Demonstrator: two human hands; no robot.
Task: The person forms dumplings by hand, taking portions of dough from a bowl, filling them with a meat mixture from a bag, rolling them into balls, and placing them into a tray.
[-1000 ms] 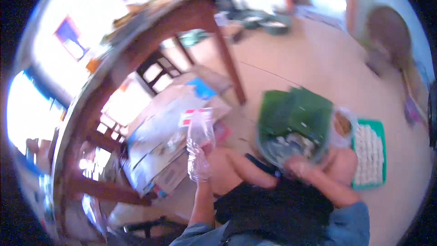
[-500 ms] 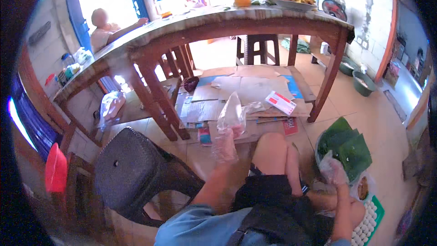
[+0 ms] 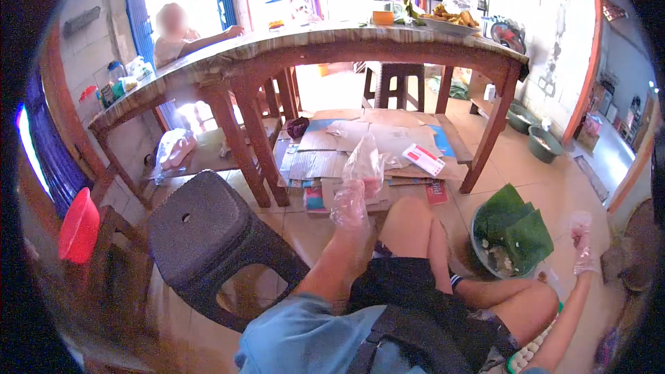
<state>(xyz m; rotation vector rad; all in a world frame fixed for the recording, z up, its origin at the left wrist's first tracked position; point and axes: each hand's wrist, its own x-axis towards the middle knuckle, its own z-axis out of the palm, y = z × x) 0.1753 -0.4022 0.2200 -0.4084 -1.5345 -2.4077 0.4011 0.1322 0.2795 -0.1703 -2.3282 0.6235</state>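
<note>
Both hands wear thin clear plastic gloves. My left hand (image 3: 352, 201) is raised in front of my knee. Its fingers are closed on a cone-shaped piece of clear plastic (image 3: 364, 157), its pointed end up. Out to the far right is my right hand (image 3: 582, 241), away from the basin; the loose glove and blur hide how its fingers lie and whether anything is in them. Between that hand and my knee stands a round basin (image 3: 483, 253). Dark green leaf pieces (image 3: 516, 228) lean in it, with a pale, lumpy food (image 3: 502, 262) beside them.
A dark plastic stool (image 3: 201, 228) stands at my left. Ahead is a long wooden table (image 3: 381, 45), with flattened cardboard (image 3: 388, 135) on a low platform beneath. Another person (image 3: 176, 38) sits at its far left. Eggs on a green tray (image 3: 530, 357) lie beside my right leg.
My right hand has moved from over the leaves out to the far right, uncovering the pale food in the basin. My left hand still holds the plastic cone. The whole view has shifted slightly.
</note>
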